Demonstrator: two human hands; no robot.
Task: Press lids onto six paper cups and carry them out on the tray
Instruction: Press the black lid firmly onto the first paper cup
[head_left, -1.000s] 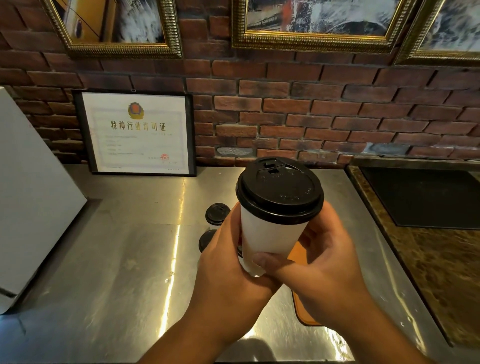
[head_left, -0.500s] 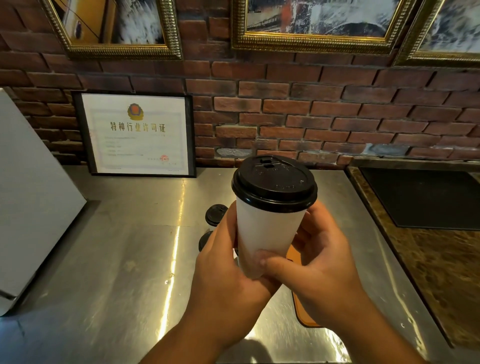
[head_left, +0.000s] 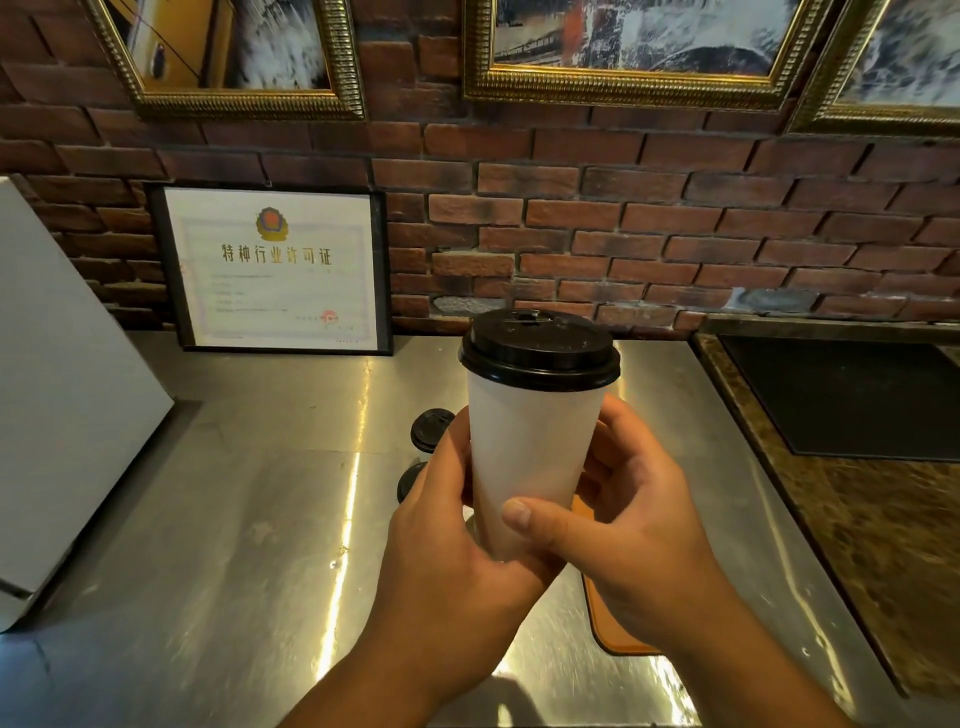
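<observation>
**Both hands holding one lidded cup above the counter**

The person is holding a white paper cup (head_left: 527, 467) upright in front of the chest, raised clear of the brushed stainless-steel counter (head_left: 234, 545). A round black plastic lid (head_left: 540, 353) is sitting on the cup's rim, level all the way round as far as the view shows, with its small drinking tab facing the wall.

The left hand (head_left: 447, 540) is wrapping round the cup's lower left side, fingers curled behind the paper and the palm cradling the base. The right hand (head_left: 634, 525) is gripping from the other side, its thumb (head_left: 519, 514) pressing flat across the front of the cup near the bottom while its fingers are curling round the back. Both hands are closed on this cup.

Just behind the left hand, two more round black lids (head_left: 428, 428) (head_left: 410, 480) are showing low over the counter. Whatever is under them is hidden by the hand. An orange-brown flat tray with a dark edge (head_left: 610, 618) is lying on the steel below the right wrist, mostly covered by the arm, so I cannot tell whether those lids are standing on it.

A black-framed white certificate with gold lettering (head_left: 275, 270) is leaning against the red brick wall (head_left: 675, 228) at the back of the counter. A white slanted appliance casing (head_left: 62, 389) is filling the left edge. A brown mottled stone worktop (head_left: 883, 545) with a black inset panel (head_left: 841, 395) is adjoining on the right. Gold-framed pictures (head_left: 623, 47) are hanging above.
</observation>
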